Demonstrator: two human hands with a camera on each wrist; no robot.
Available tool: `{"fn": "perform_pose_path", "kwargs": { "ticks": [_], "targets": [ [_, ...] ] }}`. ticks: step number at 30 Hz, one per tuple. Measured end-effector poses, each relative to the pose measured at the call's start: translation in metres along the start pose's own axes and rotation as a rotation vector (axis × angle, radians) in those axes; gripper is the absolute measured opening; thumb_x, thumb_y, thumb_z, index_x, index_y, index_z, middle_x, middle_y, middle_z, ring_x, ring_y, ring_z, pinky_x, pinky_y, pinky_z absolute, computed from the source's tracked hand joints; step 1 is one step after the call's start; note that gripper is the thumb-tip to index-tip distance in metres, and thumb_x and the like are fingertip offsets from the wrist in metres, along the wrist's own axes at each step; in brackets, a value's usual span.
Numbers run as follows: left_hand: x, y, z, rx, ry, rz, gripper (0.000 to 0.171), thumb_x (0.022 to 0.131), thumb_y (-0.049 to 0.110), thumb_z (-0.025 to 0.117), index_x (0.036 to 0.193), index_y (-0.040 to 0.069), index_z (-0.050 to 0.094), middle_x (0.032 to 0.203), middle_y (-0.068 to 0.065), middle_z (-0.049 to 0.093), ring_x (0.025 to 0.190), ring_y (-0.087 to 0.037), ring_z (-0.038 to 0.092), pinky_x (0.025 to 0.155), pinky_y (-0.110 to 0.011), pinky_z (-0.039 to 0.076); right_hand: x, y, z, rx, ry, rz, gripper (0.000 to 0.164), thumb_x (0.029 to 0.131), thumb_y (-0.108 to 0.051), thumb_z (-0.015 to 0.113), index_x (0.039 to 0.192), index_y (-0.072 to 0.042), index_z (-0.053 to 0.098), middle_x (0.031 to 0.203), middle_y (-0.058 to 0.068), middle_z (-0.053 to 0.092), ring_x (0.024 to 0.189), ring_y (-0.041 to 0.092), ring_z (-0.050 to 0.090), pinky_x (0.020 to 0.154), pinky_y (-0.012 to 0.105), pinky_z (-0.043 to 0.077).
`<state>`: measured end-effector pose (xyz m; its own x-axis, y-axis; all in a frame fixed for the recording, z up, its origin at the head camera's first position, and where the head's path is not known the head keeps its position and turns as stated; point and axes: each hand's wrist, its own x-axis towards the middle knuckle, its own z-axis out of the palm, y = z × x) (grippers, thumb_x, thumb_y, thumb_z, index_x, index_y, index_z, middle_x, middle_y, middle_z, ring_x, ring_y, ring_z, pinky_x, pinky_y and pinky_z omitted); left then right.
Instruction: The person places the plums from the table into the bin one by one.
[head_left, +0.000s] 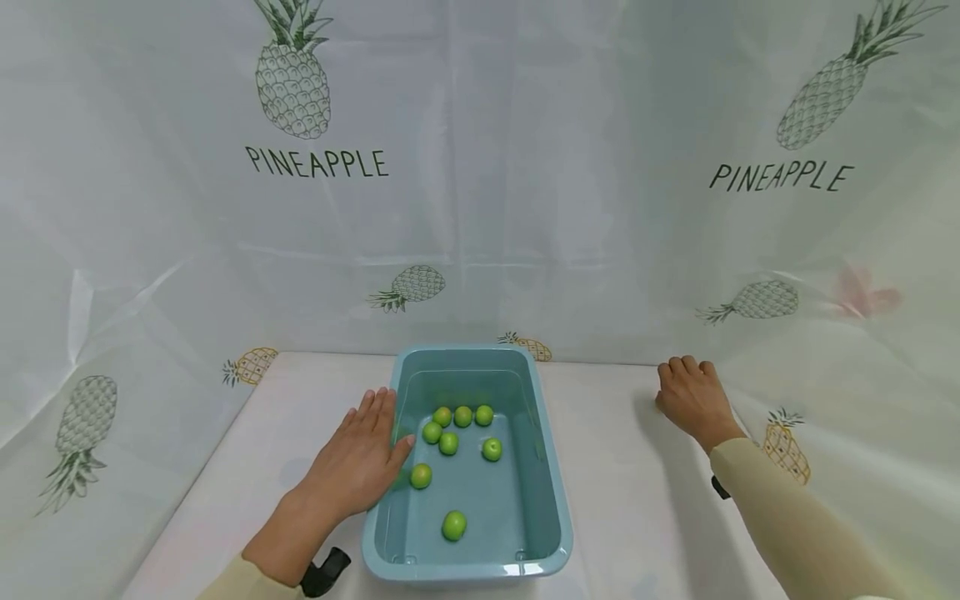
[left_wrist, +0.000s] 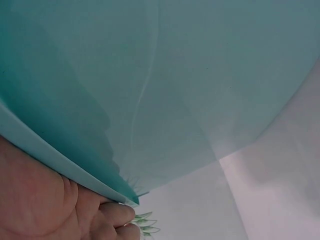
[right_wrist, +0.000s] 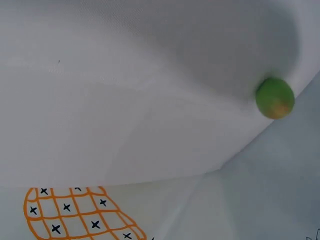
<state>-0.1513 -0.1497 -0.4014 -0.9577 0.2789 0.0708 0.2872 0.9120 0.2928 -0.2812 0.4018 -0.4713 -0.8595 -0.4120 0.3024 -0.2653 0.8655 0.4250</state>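
Observation:
My left hand (head_left: 356,462) lies along the left rim of a blue-green plastic tub (head_left: 557,492). Its fingers are straight, and the thumb reaches over the inner side. The left wrist view shows the palm (left_wrist: 35,200) against the tub's rim (left_wrist: 65,167). Several small round green fruits (head_left: 453,525) lie scattered on the tub's floor. My right hand (head_left: 693,400) is over the table's back right corner, fingers bent loosely downward. One more green fruit (right_wrist: 275,98), with a brownish patch, is near the table's back edge in the right wrist view. No fingers show around it there.
The table has a white cover (head_left: 600,467). A pale curtain (head_left: 570,208) printed with pineapples hangs behind it and along both sides. An orange printed pineapple (right_wrist: 75,215) is on the curtain beyond the table edge in the right wrist view.

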Motion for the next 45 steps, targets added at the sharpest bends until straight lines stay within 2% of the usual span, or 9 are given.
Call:
{"fn": "perform_pose_path", "kwargs": {
  "ticks": [5,13,20,27,32,36,41,45],
  "targets": [
    [0.000,-0.001,0.000,-0.001,0.002,-0.001,0.078,0.111,0.040,0.050,0.162,-0.011,0.021,0.170,-0.030,0.025,0.160,-0.048,0.020,0.126,-0.065,0.025,-0.004,0.009,0.001,-0.001,-0.041,-0.009,0.037,0.093,-0.022,0.079,0.100,0.005,0.056,0.088,0.015,0.052,0.090,0.037,0.053,0.085,0.058,0.047],
    [-0.001,-0.002,0.001,-0.021,-0.016,0.003,0.078,0.111,0.039,0.050,0.163,-0.011,0.020,0.170,-0.030,0.024,0.160,-0.047,0.018,0.126,-0.065,0.025,-0.017,0.001,0.028,0.000,-0.070,-0.020,0.027,0.096,-0.013,0.074,0.101,0.006,0.056,0.094,0.018,0.056,0.094,0.040,0.055,0.089,0.064,0.048],
    [0.000,-0.001,0.002,-0.024,-0.011,0.005,0.078,0.111,0.039,0.051,0.163,-0.011,0.021,0.170,-0.030,0.025,0.160,-0.047,0.020,0.126,-0.065,0.026,-0.020,-0.006,0.035,0.035,-0.031,0.003,0.018,0.091,-0.006,0.069,0.097,0.005,0.056,0.089,0.015,0.053,0.090,0.038,0.054,0.083,0.060,0.048],
    [0.001,-0.001,0.004,-0.029,-0.008,0.001,0.078,0.111,0.040,0.051,0.162,-0.011,0.023,0.170,-0.029,0.026,0.160,-0.046,0.019,0.126,-0.064,0.026,-0.021,-0.009,0.044,0.053,-0.073,0.040,0.014,0.094,-0.006,0.067,0.093,0.005,0.058,0.084,0.013,0.052,0.087,0.036,0.053,0.076,0.057,0.045],
    [0.000,-0.001,0.004,-0.032,-0.003,0.002,0.077,0.110,0.038,0.053,0.162,-0.012,0.024,0.169,-0.029,0.027,0.160,-0.047,0.021,0.126,-0.064,0.027,-0.023,-0.010,0.049,0.046,-0.086,0.040,0.019,0.094,-0.009,0.073,0.091,0.003,0.058,0.081,0.011,0.051,0.086,0.035,0.053,0.074,0.055,0.046],
    [-0.001,0.000,0.005,-0.030,-0.002,0.008,0.078,0.110,0.039,0.053,0.161,-0.012,0.025,0.169,-0.030,0.028,0.159,-0.047,0.021,0.126,-0.064,0.027,-0.026,-0.010,0.050,0.052,-0.050,0.064,0.025,0.090,-0.011,0.077,0.088,0.001,0.055,0.081,0.011,0.050,0.084,0.035,0.053,0.072,0.053,0.044],
    [-0.002,0.000,0.004,-0.030,0.001,0.008,0.078,0.110,0.039,0.052,0.161,-0.012,0.024,0.169,-0.030,0.027,0.159,-0.047,0.021,0.126,-0.064,0.027,-0.023,-0.011,0.049,0.072,0.072,0.089,0.026,0.089,-0.008,0.072,0.084,0.001,0.047,0.079,0.013,0.047,0.082,0.038,0.052,0.073,0.054,0.044],
    [-0.001,-0.001,0.004,-0.024,0.003,0.016,0.078,0.110,0.039,0.052,0.162,-0.012,0.024,0.169,-0.030,0.027,0.159,-0.047,0.021,0.125,-0.064,0.027,-0.020,-0.013,0.046,0.073,0.117,0.085,0.031,0.084,-0.010,0.074,0.085,0.002,0.046,0.080,0.015,0.045,0.082,0.041,0.050,0.073,0.058,0.044]
  ]
}}
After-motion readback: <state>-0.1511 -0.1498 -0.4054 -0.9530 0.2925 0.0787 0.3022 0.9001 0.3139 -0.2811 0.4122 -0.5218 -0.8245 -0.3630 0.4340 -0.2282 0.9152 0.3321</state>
